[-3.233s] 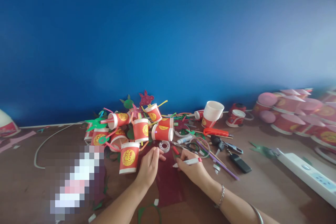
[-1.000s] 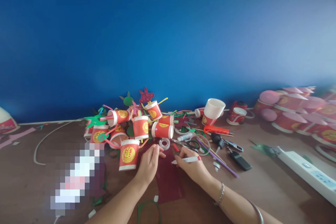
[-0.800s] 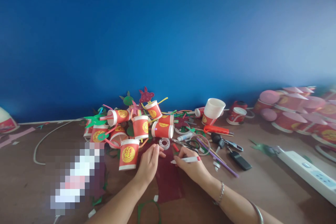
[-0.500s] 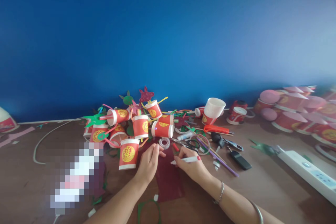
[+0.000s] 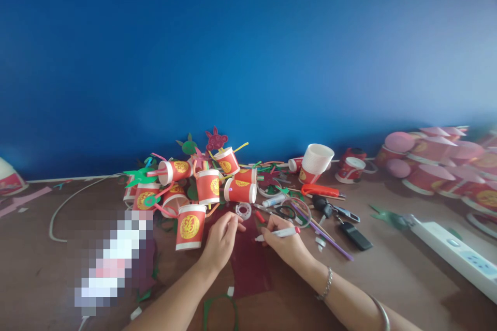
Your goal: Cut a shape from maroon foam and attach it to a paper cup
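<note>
My right hand (image 5: 285, 240) is closed round a white marker (image 5: 281, 234) with a red end, its tip pointing left above a dark red sheet (image 5: 252, 271). My left hand (image 5: 223, 235) rests at the sheet's left edge, its fingers reaching over the paper and holding nothing that I can see. A small red piece (image 5: 260, 217), perhaps a cap, lies between the hands. Just beyond my left fingers is a roll of clear tape (image 5: 243, 211). A red and white paper cup (image 5: 191, 227) stands left of that hand.
Decorated paper cups (image 5: 207, 186) are heaped behind. Scissors (image 5: 285, 212), a purple stick (image 5: 334, 243) and a black key fob (image 5: 354, 235) lie to the right. Stacked cups (image 5: 316, 160) stand near the blue wall. A white power strip (image 5: 460, 253) lies far right, green scraps (image 5: 220, 300) in front.
My right hand and the marker have shifted slightly, with the marker's tip a little farther right and higher. My left hand has hardly moved.
</note>
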### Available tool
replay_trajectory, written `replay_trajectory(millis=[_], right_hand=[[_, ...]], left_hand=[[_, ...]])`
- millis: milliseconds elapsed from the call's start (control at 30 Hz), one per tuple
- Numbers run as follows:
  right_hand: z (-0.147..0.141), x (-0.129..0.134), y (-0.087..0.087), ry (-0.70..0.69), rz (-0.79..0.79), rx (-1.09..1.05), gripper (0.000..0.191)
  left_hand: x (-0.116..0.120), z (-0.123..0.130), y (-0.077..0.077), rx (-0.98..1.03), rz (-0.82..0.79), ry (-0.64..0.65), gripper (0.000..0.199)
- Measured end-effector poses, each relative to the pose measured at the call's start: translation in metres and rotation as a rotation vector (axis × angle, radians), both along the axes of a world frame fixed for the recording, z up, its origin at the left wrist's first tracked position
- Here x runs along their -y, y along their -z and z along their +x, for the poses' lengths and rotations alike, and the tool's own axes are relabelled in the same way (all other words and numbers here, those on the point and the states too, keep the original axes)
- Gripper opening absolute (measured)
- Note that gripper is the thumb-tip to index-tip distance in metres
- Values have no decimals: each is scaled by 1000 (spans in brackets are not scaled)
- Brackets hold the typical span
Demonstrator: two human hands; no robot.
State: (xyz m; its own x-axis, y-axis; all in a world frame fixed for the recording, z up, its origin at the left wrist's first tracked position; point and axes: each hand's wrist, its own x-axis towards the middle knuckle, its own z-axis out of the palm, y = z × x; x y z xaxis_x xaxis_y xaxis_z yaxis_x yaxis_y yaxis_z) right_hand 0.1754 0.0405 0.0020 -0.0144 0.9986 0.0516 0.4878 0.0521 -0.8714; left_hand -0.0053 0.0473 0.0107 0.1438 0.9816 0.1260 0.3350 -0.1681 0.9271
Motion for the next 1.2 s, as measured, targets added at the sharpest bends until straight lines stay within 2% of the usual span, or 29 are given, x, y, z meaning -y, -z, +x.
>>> replay_trajectory(millis=[433, 967, 1200], right_hand=[[-2, 0, -3, 9, -1, 31, 21], [-3, 0, -5, 11, -8, 30, 21], [0, -2, 0, 47, 23, 61, 22]], left_hand=[[-1, 2, 0, -68, 10, -2, 16], [-1, 2, 4, -108, 45, -5, 14], [-1, 2, 4, -129, 43, -15, 13]])
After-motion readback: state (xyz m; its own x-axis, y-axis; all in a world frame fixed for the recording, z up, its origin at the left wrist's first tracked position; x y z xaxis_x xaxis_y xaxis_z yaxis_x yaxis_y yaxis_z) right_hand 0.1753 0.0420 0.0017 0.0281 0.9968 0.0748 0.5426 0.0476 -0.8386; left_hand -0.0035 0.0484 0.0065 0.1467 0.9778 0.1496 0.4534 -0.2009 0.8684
